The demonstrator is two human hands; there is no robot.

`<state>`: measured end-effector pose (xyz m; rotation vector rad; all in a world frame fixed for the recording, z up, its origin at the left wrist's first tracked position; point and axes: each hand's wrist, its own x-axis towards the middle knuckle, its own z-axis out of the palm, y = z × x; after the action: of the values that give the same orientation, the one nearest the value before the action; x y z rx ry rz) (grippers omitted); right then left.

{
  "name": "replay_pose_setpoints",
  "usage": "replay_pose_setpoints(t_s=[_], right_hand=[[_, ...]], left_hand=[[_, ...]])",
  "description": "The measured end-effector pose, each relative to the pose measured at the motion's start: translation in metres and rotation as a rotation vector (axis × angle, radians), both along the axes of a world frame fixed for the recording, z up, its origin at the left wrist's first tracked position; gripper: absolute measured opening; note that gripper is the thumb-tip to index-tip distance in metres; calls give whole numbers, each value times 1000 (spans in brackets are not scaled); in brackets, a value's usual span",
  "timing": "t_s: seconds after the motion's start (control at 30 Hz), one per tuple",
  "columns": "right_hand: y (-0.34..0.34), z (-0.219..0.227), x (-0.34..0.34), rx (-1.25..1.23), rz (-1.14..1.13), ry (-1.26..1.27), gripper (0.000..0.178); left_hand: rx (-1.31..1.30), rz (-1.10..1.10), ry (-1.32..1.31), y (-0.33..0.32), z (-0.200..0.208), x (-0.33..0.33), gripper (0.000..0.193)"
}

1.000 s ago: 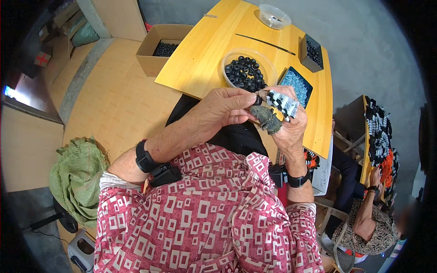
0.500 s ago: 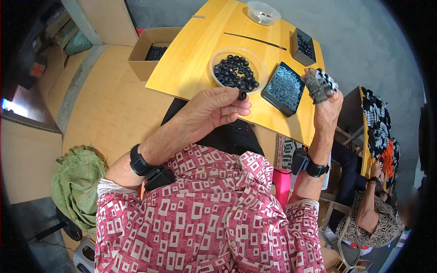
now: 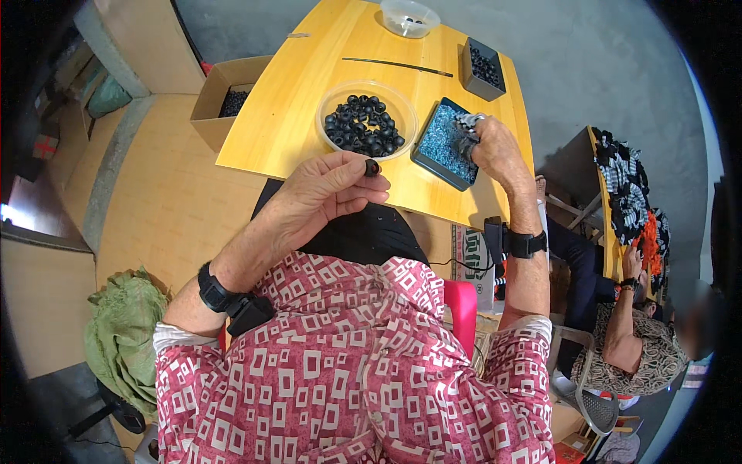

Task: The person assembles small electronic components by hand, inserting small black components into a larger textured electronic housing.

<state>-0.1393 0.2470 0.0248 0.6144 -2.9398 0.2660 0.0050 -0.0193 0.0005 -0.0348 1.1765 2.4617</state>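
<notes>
Pinched between the thumb and fingers of my left hand (image 3: 332,188) is a small black bead-like piece (image 3: 372,168) with a hole in its end. It is just in front of a round clear bowl (image 3: 410,143) of similar black pieces. My right hand (image 3: 498,151) is closed on a black-and-white bundle (image 3: 466,138), its kind hard to make out. That bundle is down at the dark rectangular tray (image 3: 430,165) of fine, silvery pin-like bits. Whether it touches the bits is hidden by my hand and by blur.
On the yellow table (image 3: 297,85) lie a thin dark rod (image 3: 398,66), a grey bin (image 3: 485,74) of black pieces and another clear bowl (image 3: 410,17). A cardboard box (image 3: 212,108) stands left of it. Another person's arm (image 3: 623,340) works at the right table with orange and black-and-white items.
My right hand has moved left and down, from beside the tray to over it, with the bundle in it. My left hand keeps its pinch on the black piece. The view has shifted slightly.
</notes>
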Motion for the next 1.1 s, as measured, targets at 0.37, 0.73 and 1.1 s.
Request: replay_pose_setpoints(t_s=[0.37,0.73,1.1], right_hand=[[-11,-8,8,-74,100,107,14],[-4,-13,7,-501,105,-70,24],[8,-11,7,-912,94,-281,20]], left_hand=[[-191,115,112,7,16,9,18],[-317,204,370,10,12,9,17],[-152,145,-12,6,8,5,22]])
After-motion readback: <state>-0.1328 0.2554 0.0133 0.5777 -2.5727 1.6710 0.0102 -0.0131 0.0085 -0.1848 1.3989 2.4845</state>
